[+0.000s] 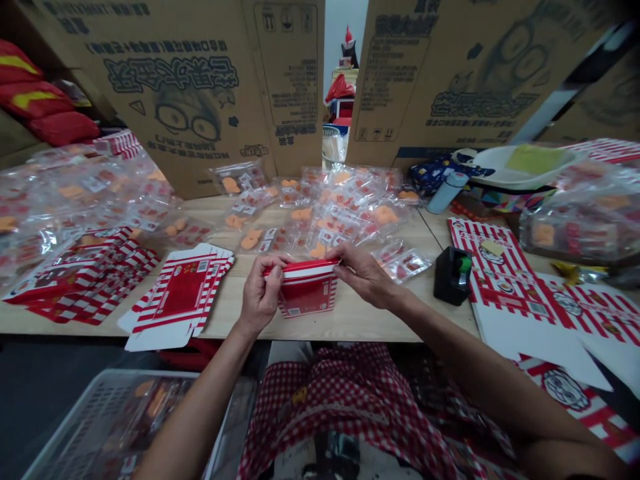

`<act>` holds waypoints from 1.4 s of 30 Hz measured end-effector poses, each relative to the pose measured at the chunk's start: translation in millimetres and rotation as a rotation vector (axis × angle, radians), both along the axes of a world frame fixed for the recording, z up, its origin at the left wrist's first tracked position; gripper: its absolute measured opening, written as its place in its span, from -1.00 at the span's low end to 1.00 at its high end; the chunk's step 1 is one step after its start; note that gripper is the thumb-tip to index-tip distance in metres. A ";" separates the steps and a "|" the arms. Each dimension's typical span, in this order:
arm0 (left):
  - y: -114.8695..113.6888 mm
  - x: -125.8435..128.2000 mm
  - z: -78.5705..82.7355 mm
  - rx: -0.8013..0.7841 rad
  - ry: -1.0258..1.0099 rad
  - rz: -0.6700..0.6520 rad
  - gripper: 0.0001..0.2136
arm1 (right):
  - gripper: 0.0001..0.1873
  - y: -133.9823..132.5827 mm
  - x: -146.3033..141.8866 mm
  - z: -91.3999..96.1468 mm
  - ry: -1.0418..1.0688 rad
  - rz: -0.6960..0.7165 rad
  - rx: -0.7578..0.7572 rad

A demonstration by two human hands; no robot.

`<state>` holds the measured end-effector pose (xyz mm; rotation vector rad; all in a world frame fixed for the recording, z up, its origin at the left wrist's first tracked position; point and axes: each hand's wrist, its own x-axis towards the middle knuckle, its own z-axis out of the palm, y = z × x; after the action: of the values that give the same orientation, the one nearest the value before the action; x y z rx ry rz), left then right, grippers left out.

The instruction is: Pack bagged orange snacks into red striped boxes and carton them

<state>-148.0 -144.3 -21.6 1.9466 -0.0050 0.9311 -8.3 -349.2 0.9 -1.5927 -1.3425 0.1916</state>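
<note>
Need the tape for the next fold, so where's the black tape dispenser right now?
In the head view, the black tape dispenser stands on the wooden table, to the right of the person's right hand and just left of the large red-and-white striped carton sheets.

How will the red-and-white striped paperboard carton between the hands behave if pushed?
The red-and-white striped paperboard carton looks thin-walled, so it is probably light and would likely slide easily across the wooden table. Its thin card walls would probably dent under a hard squeeze.
</note>
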 end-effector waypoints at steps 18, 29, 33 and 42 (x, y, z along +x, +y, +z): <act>-6.1 -4.5 0.9 0.043 -0.042 0.010 -0.79 | -0.89 -4.6 -4.6 16.7 -0.391 -0.045 -0.060; 14.1 -11.9 -3.0 0.254 -0.201 -0.150 -0.88 | -0.77 -16.4 -11.1 -4.8 -0.595 -0.058 -0.001; 14.8 -16.1 22.0 0.419 -0.056 -0.135 -0.77 | -0.78 -9.9 -11.3 -15.4 -0.414 -0.102 0.165; -22.9 31.7 48.5 0.787 -0.003 -0.128 -0.64 | -0.58 -75.2 7.4 -12.4 -0.160 -0.621 -0.060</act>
<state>-116.3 -167.2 26.9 2.6167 -0.5673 0.9216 -0.9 -424.4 -11.5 -2.0290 -0.9022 -0.2818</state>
